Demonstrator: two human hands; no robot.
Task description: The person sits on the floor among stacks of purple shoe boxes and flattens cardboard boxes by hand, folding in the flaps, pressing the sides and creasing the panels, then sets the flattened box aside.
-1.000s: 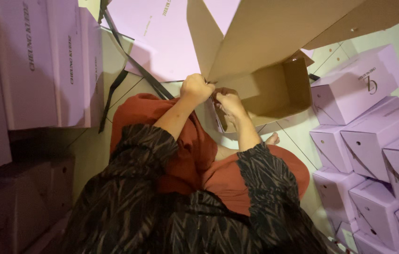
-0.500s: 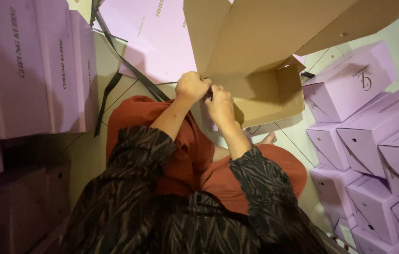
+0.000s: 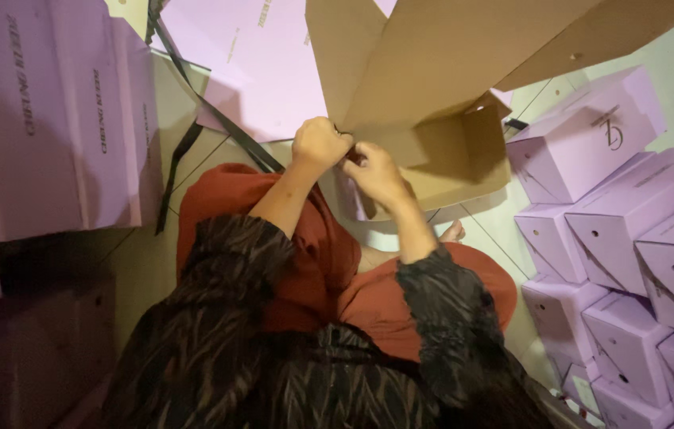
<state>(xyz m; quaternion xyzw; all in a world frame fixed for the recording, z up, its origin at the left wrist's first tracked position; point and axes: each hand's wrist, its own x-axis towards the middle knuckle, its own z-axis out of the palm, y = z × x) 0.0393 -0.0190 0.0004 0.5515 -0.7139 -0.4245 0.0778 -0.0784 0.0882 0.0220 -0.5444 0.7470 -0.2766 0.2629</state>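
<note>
Pinching the cardboard box (image 3: 432, 151) edge: left hand (image 3: 319, 143); right hand (image 3: 374, 175); both closed.

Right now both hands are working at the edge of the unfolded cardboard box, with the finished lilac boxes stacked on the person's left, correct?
Not quite. Both the left hand and right hand are at the cardboard box, but the head view shows the stacked lilac boxes on the person's right, not left.

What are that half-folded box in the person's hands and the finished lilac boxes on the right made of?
Half-folded box: looks like cardboard, matte brown inside, lilac outside, creased where flaps bend. Both hands, left and right, pinch its edge. Finished lilac boxes: seemingly the same board, smooth matte coating.
</note>
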